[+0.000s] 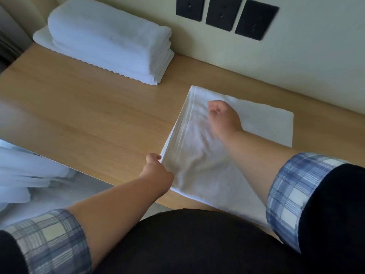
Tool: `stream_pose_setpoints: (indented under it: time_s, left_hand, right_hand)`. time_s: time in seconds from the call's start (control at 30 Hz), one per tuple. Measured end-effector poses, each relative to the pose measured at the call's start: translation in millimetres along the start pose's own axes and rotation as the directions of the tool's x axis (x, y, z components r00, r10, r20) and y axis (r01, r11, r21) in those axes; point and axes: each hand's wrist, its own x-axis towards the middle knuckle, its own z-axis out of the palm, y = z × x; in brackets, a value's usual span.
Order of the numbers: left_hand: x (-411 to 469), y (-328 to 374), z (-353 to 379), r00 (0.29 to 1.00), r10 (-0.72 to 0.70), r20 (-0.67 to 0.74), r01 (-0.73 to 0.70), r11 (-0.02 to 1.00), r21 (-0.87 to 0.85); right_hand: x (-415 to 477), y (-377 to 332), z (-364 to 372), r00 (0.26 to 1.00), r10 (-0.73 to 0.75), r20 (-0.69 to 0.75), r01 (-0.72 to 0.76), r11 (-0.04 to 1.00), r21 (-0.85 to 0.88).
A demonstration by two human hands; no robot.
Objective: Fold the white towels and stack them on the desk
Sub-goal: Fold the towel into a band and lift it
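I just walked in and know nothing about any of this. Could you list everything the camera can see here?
Folded towel stack: one, several layers, white, far left of the desk by the wall.
Flat towel: one, white, right part of the desk.
Desk: one, light wood, under both.
Wall plates: three, black, on the cream wall above the desk.
Loose cloth: one blurred heap, white, lower left beyond the desk edge.
Sleeve cuffs: two, blue-and-white plaid, on the forearms.
Left hand: its fingers pinch the flat towel's left edge.
Right hand: curled on top of the flat towel; grip unclear.
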Motion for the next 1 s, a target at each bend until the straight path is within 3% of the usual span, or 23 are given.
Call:
stream_pose_setpoints:
  time_s: [0.03,0.1,0.17,0.23,0.3,0.37,0.5,0.63,0.83,1.0]
  left_hand:
    - [-4.1,3.5,2.3,0.994,0.081,-0.077,-0.075,0.994,0.078]
    - [-12.6,14.6,9.3,0.907,0.405,-0.111,-0.371,0.897,0.242]
    - [-20.3,30.3,16.6,0.771,0.631,0.079,-0.612,0.703,0.363]
    - [-23.3,41.4,31.8,0.720,0.609,0.332,-0.688,0.564,0.457]
    - [-22.1,45.2,52.6,0.773,0.465,0.431,-0.634,0.537,0.557]
    - [-22.6,46.4,72.6,0.832,0.401,0.384,-0.548,0.480,0.685]
    - [-15.7,58.3,94.5,0.887,0.368,0.278,-0.422,0.401,0.813]
    - [0.8,74.2,92.4,0.894,0.410,0.183,-0.342,0.359,0.868]
    - [0.1,81.7,104.2,0.897,0.435,0.085,-0.298,0.451,0.841]
    - [-6.9,79.9,115.6,0.888,0.442,0.125,-0.370,0.527,0.765]
  right_hand:
    - [-6.2,12.4,-13.8,0.998,-0.058,-0.021,0.056,0.992,-0.109]
    - [-16.4,42.3,-42.8,0.981,-0.188,0.044,0.190,0.899,-0.394]
    - [-25.0,67.0,-66.9,0.958,-0.169,0.232,0.278,0.741,-0.611]
    - [-32.3,82.7,-82.4,0.929,-0.041,0.367,0.310,0.628,-0.714]
    - [-33.3,88.9,-91.2,0.915,0.053,0.399,0.292,0.595,-0.749]
    - [-30.7,89.9,-97.1,0.913,0.123,0.390,0.247,0.595,-0.765]
    - [-33.3,91.1,-112.7,0.906,0.262,0.333,0.119,0.597,-0.793]
    - [-54.6,103.2,-132.2,0.898,0.315,0.306,0.089,0.552,-0.829]
    - [-106.7,122.0,-154.9,0.889,0.283,0.359,0.160,0.542,-0.825]
    - [-139.8,128.5,-171.9,0.806,0.330,0.491,0.253,0.558,-0.790]
